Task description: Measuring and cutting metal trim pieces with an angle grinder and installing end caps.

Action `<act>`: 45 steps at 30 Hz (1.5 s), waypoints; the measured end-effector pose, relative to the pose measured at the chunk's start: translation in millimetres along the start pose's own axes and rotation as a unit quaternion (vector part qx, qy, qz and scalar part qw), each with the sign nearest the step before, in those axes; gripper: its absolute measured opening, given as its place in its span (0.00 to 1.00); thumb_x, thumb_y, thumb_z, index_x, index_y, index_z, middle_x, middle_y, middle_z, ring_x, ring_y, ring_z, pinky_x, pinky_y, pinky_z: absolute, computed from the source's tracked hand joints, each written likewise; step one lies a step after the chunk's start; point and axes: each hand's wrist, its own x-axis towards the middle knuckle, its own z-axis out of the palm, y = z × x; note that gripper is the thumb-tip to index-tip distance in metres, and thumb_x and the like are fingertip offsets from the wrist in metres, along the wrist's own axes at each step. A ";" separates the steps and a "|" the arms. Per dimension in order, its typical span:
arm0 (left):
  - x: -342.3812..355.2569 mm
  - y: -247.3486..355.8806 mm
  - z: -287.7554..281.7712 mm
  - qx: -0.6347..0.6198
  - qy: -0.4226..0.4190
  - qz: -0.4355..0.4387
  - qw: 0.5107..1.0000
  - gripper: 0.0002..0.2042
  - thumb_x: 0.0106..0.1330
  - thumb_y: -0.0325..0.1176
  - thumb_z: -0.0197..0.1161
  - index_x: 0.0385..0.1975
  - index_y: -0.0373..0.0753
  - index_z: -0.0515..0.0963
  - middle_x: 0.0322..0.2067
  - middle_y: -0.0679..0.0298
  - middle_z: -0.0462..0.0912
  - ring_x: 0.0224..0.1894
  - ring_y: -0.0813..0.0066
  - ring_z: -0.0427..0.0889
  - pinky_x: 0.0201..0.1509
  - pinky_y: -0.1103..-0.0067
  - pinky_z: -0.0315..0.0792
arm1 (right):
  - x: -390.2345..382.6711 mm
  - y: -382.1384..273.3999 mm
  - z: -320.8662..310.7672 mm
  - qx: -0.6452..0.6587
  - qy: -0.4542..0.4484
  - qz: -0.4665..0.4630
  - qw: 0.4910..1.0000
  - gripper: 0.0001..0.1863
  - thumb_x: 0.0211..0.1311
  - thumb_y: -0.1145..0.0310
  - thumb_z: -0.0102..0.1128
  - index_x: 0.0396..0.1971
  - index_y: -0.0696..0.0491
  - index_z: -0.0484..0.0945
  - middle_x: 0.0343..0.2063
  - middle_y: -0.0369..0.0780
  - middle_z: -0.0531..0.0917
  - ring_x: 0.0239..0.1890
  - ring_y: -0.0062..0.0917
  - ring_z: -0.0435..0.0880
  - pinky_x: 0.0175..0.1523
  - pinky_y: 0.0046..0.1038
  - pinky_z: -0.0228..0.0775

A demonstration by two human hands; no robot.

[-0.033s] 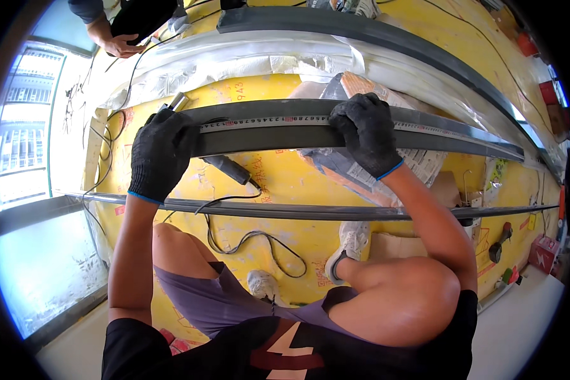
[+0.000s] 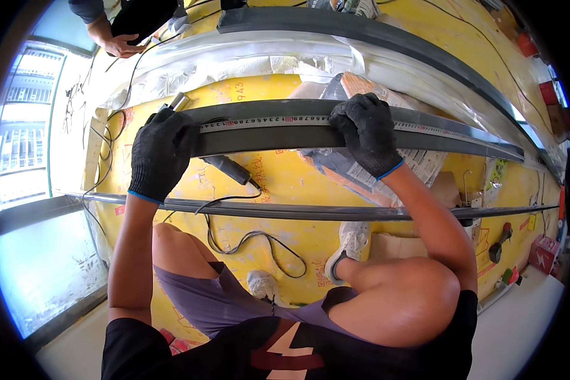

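My left hand, in a black knit glove, grips the left end of a long dark grey metal profile. A white measuring tape lies along the profile. My right hand, also gloved, has curled fingers pressed on the tape and profile, right of centre. A dark cylindrical power tool with a cord lies below the profile on a yellow floor covering; part of it is hidden. A second long, thin metal bar runs across below my hands, over my forearms' level.
Another person's hand is at upper left. Behind the profile are a printed sack, plastic-wrapped lengths and another dark profile. A window is at left; a red box and small tools lie at right.
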 end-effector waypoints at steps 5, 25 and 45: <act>-0.4 0.1 0.0 -0.020 -0.001 -0.016 1.000 0.05 0.68 0.29 0.67 0.37 0.35 0.82 0.34 0.51 0.82 0.38 0.50 0.83 0.43 0.65 0.76 | 6.6 -0.2 -4.4 -0.033 0.004 -0.020 0.999 0.03 0.61 0.66 0.69 0.32 0.46 0.84 0.31 0.38 0.84 0.35 0.41 0.84 0.44 0.43 0.74; -8.0 -22.0 -6.9 0.018 -0.018 -0.008 1.000 0.05 0.67 0.30 0.67 0.37 0.37 0.85 0.36 0.53 0.85 0.42 0.51 0.84 0.48 0.63 0.78 | 10.7 -9.5 -0.1 0.071 -0.032 -0.022 0.997 0.01 0.60 0.71 0.68 0.31 0.50 0.85 0.33 0.40 0.86 0.39 0.41 0.84 0.48 0.41 0.75; -7.7 -27.6 -3.7 0.002 -0.012 0.005 1.000 0.05 0.66 0.30 0.68 0.37 0.36 0.84 0.35 0.53 0.84 0.42 0.51 0.84 0.47 0.63 0.77 | 8.3 -10.1 1.9 0.098 -0.022 0.003 0.995 0.03 0.56 0.72 0.73 0.30 0.51 0.87 0.31 0.41 0.87 0.36 0.39 0.85 0.45 0.39 0.76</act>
